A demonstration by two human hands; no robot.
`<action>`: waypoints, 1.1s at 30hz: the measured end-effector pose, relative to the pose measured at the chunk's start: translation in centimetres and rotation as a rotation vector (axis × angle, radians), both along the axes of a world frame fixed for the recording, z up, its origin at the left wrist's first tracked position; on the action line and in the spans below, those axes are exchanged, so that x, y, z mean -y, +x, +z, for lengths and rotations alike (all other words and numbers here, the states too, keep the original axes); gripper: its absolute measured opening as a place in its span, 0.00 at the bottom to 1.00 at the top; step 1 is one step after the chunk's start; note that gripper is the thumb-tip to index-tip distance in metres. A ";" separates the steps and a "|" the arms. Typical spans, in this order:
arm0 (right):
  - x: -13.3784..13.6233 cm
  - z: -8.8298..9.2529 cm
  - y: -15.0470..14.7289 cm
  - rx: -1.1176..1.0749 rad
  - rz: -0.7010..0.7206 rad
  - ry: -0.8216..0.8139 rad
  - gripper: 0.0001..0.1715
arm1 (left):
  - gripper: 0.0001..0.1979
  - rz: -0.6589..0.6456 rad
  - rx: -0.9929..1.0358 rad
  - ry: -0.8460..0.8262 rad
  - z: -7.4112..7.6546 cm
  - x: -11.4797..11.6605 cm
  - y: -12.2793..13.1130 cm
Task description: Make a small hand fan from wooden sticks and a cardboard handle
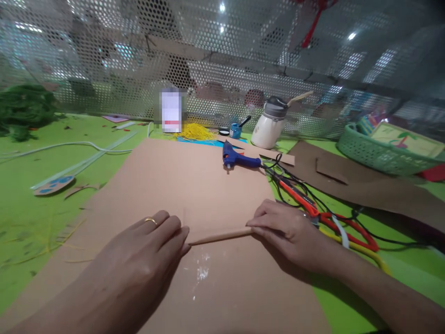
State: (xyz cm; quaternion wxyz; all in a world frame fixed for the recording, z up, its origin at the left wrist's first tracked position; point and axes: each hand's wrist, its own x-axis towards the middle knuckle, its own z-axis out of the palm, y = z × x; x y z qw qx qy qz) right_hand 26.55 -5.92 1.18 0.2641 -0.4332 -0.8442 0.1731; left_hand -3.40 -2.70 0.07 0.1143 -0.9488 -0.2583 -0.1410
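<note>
A narrow strip of brown cardboard (222,236) stretches between my two hands, low over a large cardboard sheet (181,181). Its left end is pinched by my left hand (153,250), which wears a gold ring. The fingertips of my right hand (285,229) are closed on the other end. Beyond them, a blue hot glue gun (239,157) lies on its side on the sheet, its black cord running off to the right. Small whitish glue marks (201,273) show on the cardboard nearer to me.
Right of the sheet lie red-handled scissors (351,232), an orange cutter (299,197) and tangled cords. Farther back stand a white bottle (267,127), a blue paint pot (236,131) and a green basket (375,150). A perforated metal screen (208,60) closes off the far side.
</note>
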 end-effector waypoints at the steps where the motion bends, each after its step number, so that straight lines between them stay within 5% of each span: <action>1: -0.1 0.0 0.0 -0.018 -0.018 -0.027 0.11 | 0.12 -0.001 0.008 0.000 -0.2 -0.1 -0.1; 5: -0.4 -0.1 0.1 -0.078 -0.111 -0.105 0.07 | 0.13 -0.016 0.028 -0.022 -0.2 -0.3 -0.1; 12: -0.5 -0.6 -0.3 -0.089 -0.176 -0.156 0.11 | 0.17 0.076 -0.002 -0.162 2.0 0.5 0.8; 33: -0.4 -1.7 -0.3 -0.073 -0.183 -0.152 0.13 | 0.13 0.079 0.224 -0.333 0.8 0.1 0.0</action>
